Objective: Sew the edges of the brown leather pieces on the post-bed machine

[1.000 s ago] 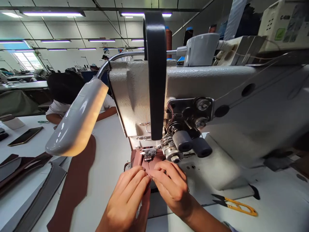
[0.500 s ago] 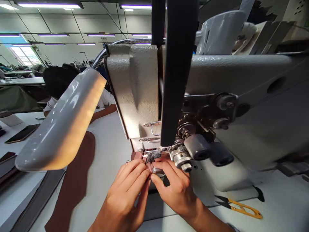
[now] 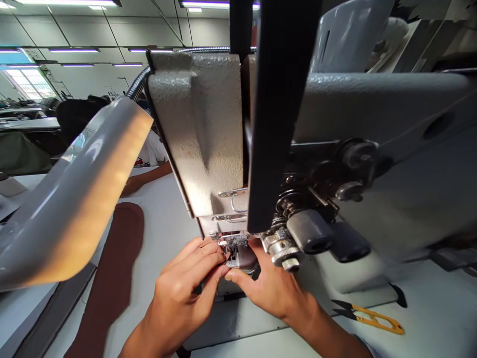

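Note:
My left hand (image 3: 188, 283) is closed, thumb and fingers pinched together just left of the presser foot (image 3: 234, 254) of a sewing machine (image 3: 216, 134). A small edge of maroon fabric (image 3: 227, 256) shows at its fingertips; the rest is hidden by the hand. On the other side of the presser foot, my right hand (image 3: 274, 283) is open, thumb stretched toward the left fingertips and apart from the index finger. Its other fingers reach behind the foot, partly hidden. Between the hands lies the bare metal plate (image 3: 246, 259).
A lamp (image 3: 82, 194) hangs at left. Below it lie a maroon cut piece (image 3: 112, 278) and a dark strip (image 3: 55, 313). Yellow thread snips (image 3: 372, 316) lie at right. A black bar (image 3: 278, 114) crosses the view. Across the table is another person's arm (image 3: 147, 177).
My right hand has opened, with thumb and index finger spreading apart. The maroon fabric between the hands has shifted out of sight, baring the plate. My left hand has moved slightly left.

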Tool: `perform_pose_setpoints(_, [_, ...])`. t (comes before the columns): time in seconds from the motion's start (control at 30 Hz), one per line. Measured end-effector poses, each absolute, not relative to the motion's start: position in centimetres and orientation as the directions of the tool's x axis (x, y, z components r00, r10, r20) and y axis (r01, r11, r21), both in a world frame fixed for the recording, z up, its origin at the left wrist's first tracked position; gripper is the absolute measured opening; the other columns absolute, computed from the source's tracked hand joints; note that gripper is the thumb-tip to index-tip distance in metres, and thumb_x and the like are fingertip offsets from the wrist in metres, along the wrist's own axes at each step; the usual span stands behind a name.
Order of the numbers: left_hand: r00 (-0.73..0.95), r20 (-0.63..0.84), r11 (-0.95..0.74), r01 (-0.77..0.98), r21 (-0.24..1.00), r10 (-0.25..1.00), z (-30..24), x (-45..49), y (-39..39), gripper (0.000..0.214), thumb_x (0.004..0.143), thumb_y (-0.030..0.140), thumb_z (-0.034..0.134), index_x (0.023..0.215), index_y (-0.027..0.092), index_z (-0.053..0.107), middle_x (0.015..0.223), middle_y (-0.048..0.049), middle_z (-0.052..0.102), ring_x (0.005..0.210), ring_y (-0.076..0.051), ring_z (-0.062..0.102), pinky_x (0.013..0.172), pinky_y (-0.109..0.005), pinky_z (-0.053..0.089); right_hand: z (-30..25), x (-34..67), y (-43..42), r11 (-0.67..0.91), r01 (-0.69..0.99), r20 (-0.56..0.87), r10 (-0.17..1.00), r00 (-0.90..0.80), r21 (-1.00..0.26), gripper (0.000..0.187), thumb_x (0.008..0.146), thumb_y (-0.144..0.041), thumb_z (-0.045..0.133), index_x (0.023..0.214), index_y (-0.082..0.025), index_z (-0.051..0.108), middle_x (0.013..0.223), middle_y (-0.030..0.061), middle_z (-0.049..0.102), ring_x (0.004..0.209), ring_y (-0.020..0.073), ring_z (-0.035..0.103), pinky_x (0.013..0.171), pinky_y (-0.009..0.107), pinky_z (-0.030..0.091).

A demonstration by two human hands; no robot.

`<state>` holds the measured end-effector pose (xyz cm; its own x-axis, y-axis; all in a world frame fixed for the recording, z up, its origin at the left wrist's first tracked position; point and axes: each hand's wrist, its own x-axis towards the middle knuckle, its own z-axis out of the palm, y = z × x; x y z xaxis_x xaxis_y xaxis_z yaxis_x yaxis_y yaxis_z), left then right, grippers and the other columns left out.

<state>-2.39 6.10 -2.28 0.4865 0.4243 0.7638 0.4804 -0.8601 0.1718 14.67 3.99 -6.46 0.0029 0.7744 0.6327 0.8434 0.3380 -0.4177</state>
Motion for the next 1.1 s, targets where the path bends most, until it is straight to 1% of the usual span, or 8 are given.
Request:
perform_pose_setpoints(0.17, [0.492, 0.759, -0.868, 0.459, 0.191, 0.427, -1.7, -2.1, 6.5, 0.015, 0.081, 0.006, 0.054, 0.085, 0.020, 0.056, 0.078, 0.0010, 0.063, 0.076, -0.013, 0.060, 0.072, -0.025, 0.051, -6.0, 14.8, 4.3, 0.373, 0.780, 0.579, 0.815, -0.017, -0.503, 0.047, 0.066, -0.047, 0.068, 0.103, -0.018, 0.062, 0.081, 0.0048, 0.065, 0.073, 0.0216, 0.062, 0.069, 0.037, 0.056])
perform_pose_setpoints(0.3, [0.489, 0.746, -0.860, 0.463, 0.217, 0.452, -1.5, -1.9, 6.9, 0.014, 0.081, 0.006, 0.053, 0.081, 0.020, 0.056, 0.072, 0.0027, 0.063, 0.068, -0.011, 0.057, 0.066, -0.023, 0.049, -6.1, 14.8, 4.6, 0.317, 0.808, 0.551, 0.835, 0.011, -0.497, 0.051, 0.063, -0.051, 0.068, 0.101, -0.018, 0.064, 0.091, 0.0089, 0.065, 0.083, 0.0265, 0.062, 0.075, 0.043, 0.054])
perform_pose_setpoints(0.5, [0.490, 0.747, -0.861, 0.459, 0.218, 0.450, -1.4, -1.9, 6.8, 0.013, 0.081, 0.007, 0.054, 0.081, 0.020, 0.057, 0.077, 0.0011, 0.065, 0.074, -0.013, 0.060, 0.065, -0.023, 0.049, -6.2, 14.8, 4.6, 0.295, 0.800, 0.505, 0.863, 0.012, -0.522, 0.057, 0.064, -0.055, 0.065, 0.107, -0.018, 0.061, 0.093, 0.0094, 0.063, 0.088, 0.0274, 0.061, 0.082, 0.046, 0.051])
perform_pose_setpoints(0.6, [0.499, 0.729, -0.859, 0.450, 0.245, 0.469, -1.4, -2.0, 6.7, 0.014, 0.080, 0.006, 0.055, 0.080, 0.020, 0.058, 0.075, 0.0018, 0.065, 0.069, -0.012, 0.059, 0.067, -0.024, 0.048, -5.9, 14.9, 4.5, 0.366, 0.761, 0.537, 0.843, -0.026, -0.536, 0.046, 0.067, -0.051, 0.066, 0.103, -0.023, 0.062, 0.096, 0.0059, 0.066, 0.090, 0.0240, 0.063, 0.080, 0.036, 0.053])
perform_pose_setpoints(0.67, [0.503, 0.712, -0.852, 0.448, 0.272, 0.491, -1.4, -2.0, 6.7, 0.014, 0.080, 0.006, 0.055, 0.079, 0.019, 0.059, 0.074, 0.0020, 0.064, 0.067, -0.011, 0.057, 0.067, -0.024, 0.047, -5.8, 14.9, 4.5, 0.387, 0.754, 0.546, 0.837, -0.044, -0.531, 0.042, 0.068, -0.051, 0.066, 0.099, -0.023, 0.062, 0.090, 0.0051, 0.068, 0.082, 0.0227, 0.065, 0.072, 0.031, 0.055])
perform_pose_setpoints(0.77, [0.500, 0.690, -0.839, 0.441, 0.318, 0.524, -1.7, -2.1, 6.6, 0.014, 0.081, 0.006, 0.054, 0.079, 0.019, 0.060, 0.074, 0.0010, 0.063, 0.069, -0.011, 0.056, 0.065, -0.024, 0.047, -5.8, 14.8, 4.5, 0.339, 0.780, 0.519, 0.854, -0.022, -0.526, 0.052, 0.067, -0.055, 0.064, 0.101, -0.017, 0.061, 0.087, 0.0101, 0.068, 0.078, 0.0267, 0.066, 0.065, 0.036, 0.055])
perform_pose_setpoints(0.93, [0.504, 0.659, -0.824, 0.429, 0.370, 0.558, -2.0, -2.3, 6.4, 0.016, 0.083, 0.006, 0.049, 0.078, 0.018, 0.059, 0.075, -0.0007, 0.062, 0.077, -0.014, 0.057, 0.072, -0.027, 0.048, -6.2, 14.7, 4.6, 0.414, 0.751, 0.563, 0.824, -0.068, -0.514, 0.045, 0.070, -0.046, 0.064, 0.102, -0.015, 0.061, 0.100, 0.0144, 0.065, 0.095, 0.0297, 0.062, 0.083, 0.045, 0.051])
perform_pose_setpoints(1.1, [0.506, 0.647, -0.817, 0.427, 0.387, 0.570, -1.9, -2.3, 6.0, 0.019, 0.083, 0.005, 0.046, 0.077, 0.017, 0.059, 0.071, -0.0010, 0.060, 0.075, -0.014, 0.055, 0.072, -0.028, 0.049, -7.2, 14.9, 4.6, 0.432, 0.812, 0.639, 0.763, -0.096, -0.393, 0.049, 0.074, -0.054, 0.058, 0.099, -0.012, 0.062, 0.089, 0.0158, 0.067, 0.082, 0.0303, 0.064, 0.073, 0.047, 0.053])
